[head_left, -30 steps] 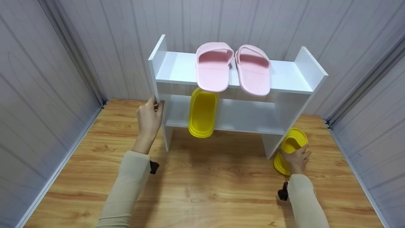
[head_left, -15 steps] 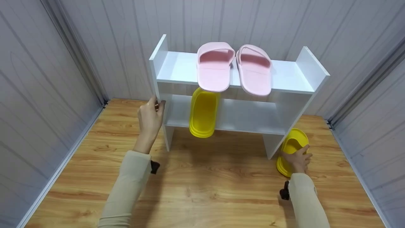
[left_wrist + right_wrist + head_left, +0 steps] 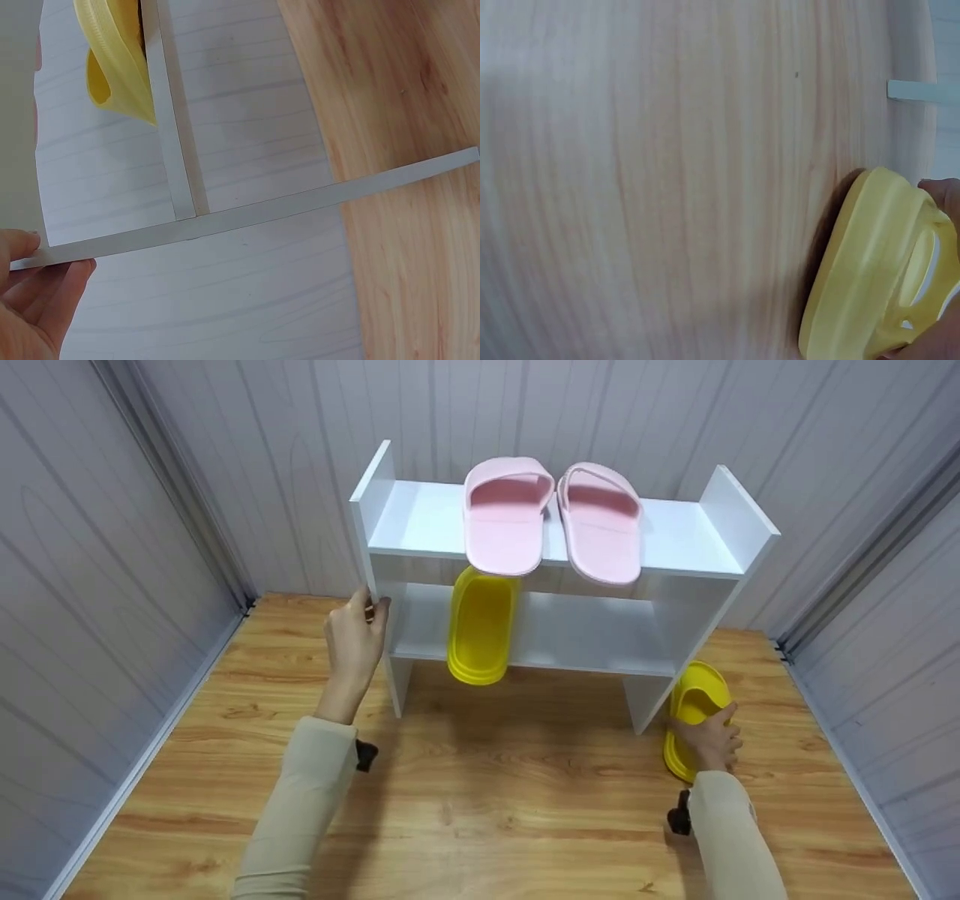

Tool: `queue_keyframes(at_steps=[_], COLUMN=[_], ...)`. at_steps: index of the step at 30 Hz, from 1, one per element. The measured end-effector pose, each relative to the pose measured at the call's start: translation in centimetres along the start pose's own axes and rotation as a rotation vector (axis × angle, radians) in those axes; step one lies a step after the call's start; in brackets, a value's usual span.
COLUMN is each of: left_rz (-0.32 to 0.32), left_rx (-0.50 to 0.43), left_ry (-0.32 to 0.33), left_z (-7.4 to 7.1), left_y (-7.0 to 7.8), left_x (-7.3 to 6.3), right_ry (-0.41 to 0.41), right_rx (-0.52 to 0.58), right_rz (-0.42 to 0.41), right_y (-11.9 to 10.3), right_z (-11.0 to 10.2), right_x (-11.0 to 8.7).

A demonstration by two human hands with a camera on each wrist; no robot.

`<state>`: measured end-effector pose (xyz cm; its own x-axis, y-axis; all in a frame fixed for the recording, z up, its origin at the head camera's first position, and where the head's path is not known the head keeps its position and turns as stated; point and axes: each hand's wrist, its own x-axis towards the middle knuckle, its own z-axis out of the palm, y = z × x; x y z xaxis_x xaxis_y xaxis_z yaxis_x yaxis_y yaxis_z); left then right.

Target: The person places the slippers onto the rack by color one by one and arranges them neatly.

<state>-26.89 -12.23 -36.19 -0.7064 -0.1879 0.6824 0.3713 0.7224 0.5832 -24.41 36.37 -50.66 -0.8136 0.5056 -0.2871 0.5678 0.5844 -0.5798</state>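
Note:
My left hand [image 3: 354,637] grips the left side panel of a white two-tier shoe rack [image 3: 585,634]. In the left wrist view the thumb lies on one face of that panel [image 3: 262,211] and the fingers on the other. Off the rack's right side, my right hand [image 3: 709,739] holds a yellow slipper [image 3: 703,679] by its sides, low at the floor, toe pointing to the back wall. Its mate, another yellow slipper [image 3: 481,630], sits on the lower shelf toward the left, heel over the front edge. The right wrist view shows the held slipper's sole edge [image 3: 855,262] close against the wood.
Two pink slippers [image 3: 504,540] stand side by side on the top shelf, heels past its front edge. Wood-grain floor [image 3: 480,810] spreads before the rack. Pale panelled walls [image 3: 300,472] close in behind and on both sides.
My right hand and the yellow slipper it holds have slid slightly right, away from the rack's right leg. The left hand keeps its grip on the panel.

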Motion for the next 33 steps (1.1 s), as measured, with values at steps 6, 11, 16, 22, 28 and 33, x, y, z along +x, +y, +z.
queue_keyframes(at_steps=[6, 11, 16, 22, 28, 33], left_rz=[0.008, 0.0, 0.005, 0.014, 0.019, 0.02], left_rx=[0.017, 0.024, 0.021, 0.022, 0.006, 0.005], left_ry=[0.0, 0.001, -0.015, -0.002, 0.004, 0.006], left_z=[-0.1, -0.1, -0.1, -0.1, 0.0, 0.1], left_y=[0.1, 0.1, 0.1, 0.0, -0.1, -0.1], left_x=[0.1, 0.0, 0.1, 0.0, 0.0, 0.0], right_ry=[-0.037, -0.08, -0.1, -0.124, -0.12, -0.109], right_rx=[0.037, 0.04, 0.013, -0.014, -0.039, -0.068], right_rz=[-0.015, -0.031, -0.067, -0.097, -0.125, -0.148], right_y=[0.2, 0.6, 1.2, 1.8, 2.0, 1.8], right_z=[-0.4, -0.9, -1.3, -1.9, -2.0, -2.1], right_x=[0.2, 0.5, 0.8, 1.1, 1.3, 1.3])
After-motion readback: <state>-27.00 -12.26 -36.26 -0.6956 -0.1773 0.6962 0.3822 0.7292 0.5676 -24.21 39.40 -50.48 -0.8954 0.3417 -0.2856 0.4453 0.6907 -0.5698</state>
